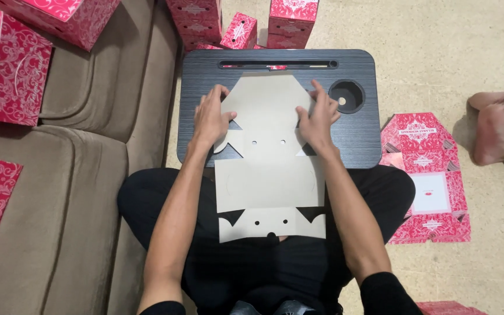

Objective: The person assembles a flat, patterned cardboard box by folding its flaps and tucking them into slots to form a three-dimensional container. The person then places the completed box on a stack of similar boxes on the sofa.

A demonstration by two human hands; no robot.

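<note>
A flat, unfolded cardboard box blank (269, 169) lies grey side up across the black lap tray (363, 137) and my lap. My left hand (210, 116) presses on the blank's far left flap, fingers spread on the card. My right hand (317, 119) presses on the far right flap, thumb and fingers pinching its edge. The blank has small round holes and cut side tabs. Its near end hangs over my black trousers.
Folded red patterned boxes (7, 64) sit on the brown sofa (83, 175) at left, and more (290, 20) stand on the floor beyond the tray. Flat red blanks (430, 181) lie on the floor at right. Another person's foot (497, 131) rests at the right edge.
</note>
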